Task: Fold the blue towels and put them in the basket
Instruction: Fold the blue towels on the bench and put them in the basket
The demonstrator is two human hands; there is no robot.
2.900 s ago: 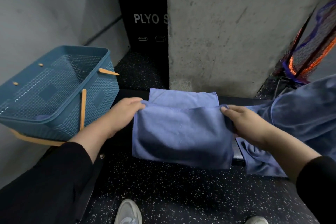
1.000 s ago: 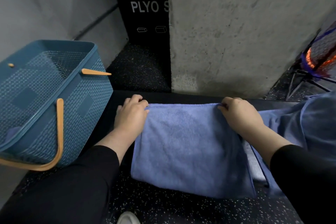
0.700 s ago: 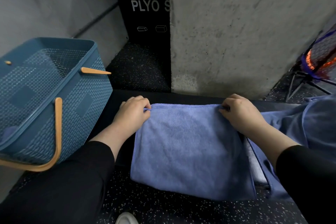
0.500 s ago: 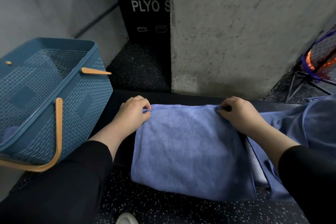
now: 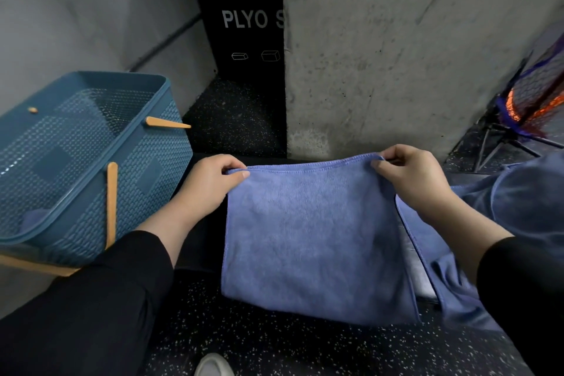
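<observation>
Blue towel held up by its top corners over a dark bench

Speckled black rubber floor (image 5: 274, 348) nearest, shoe toe (image 5: 213, 366) poking in; left hand (image 5: 207, 185) and right hand (image 5: 412, 175) each pinch a top corner of the fuzzy, stitched-edge towel (image 5: 311, 238), which hangs in front of the bench (image 5: 198, 241); more blue towels (image 5: 525, 201) to the right; blue basket (image 5: 143, 180) with tan handles on the left; concrete pillar (image 5: 396, 55) behind; black box (image 5: 244, 40) reads "PLYO S".

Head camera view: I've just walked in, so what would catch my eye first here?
First, the blue towel in the middle, with the left hand and right hand each pinching a top corner. Next, the teal basket with orange handles tilted at the left, and more blue towels heaped at the right.
</observation>
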